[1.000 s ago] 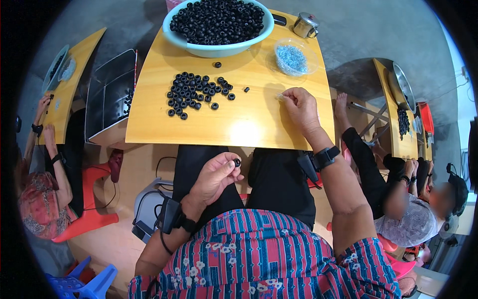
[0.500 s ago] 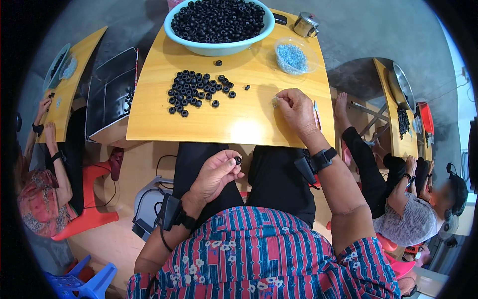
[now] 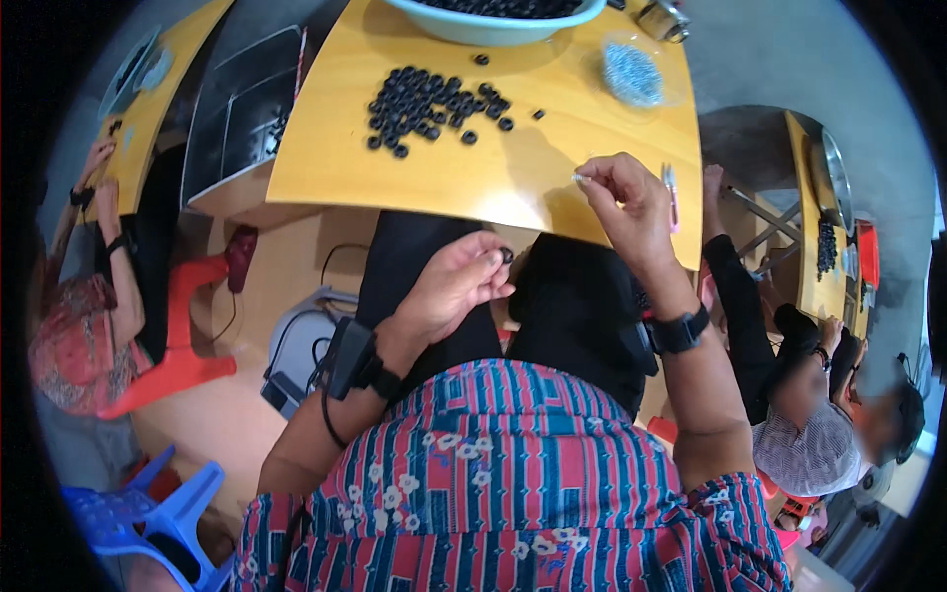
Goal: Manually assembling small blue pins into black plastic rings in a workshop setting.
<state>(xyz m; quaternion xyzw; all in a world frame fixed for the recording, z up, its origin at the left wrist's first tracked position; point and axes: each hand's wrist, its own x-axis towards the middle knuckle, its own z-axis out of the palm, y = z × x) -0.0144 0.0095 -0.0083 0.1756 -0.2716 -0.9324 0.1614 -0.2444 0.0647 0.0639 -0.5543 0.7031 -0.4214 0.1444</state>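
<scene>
Our right hand has lifted off the worktop over the last second: a moment ago it lay flat near the near right corner, and now it is raised over that corner with thumb and forefinger pinched on a tiny pale piece, too small for us to identify. Our left hand has barely moved; it sits below the near edge, over our lap, fingers curled and pinching a small black ring at the fingertips. The two hands now stand closer together, which we judge means the small piece is being brought to the ring. The loose pile of black rings lies toward the far middle of the worktop, unchanged, with the big bowl at the far edge and a clear bag of small pale parts near the far right corner.
</scene>
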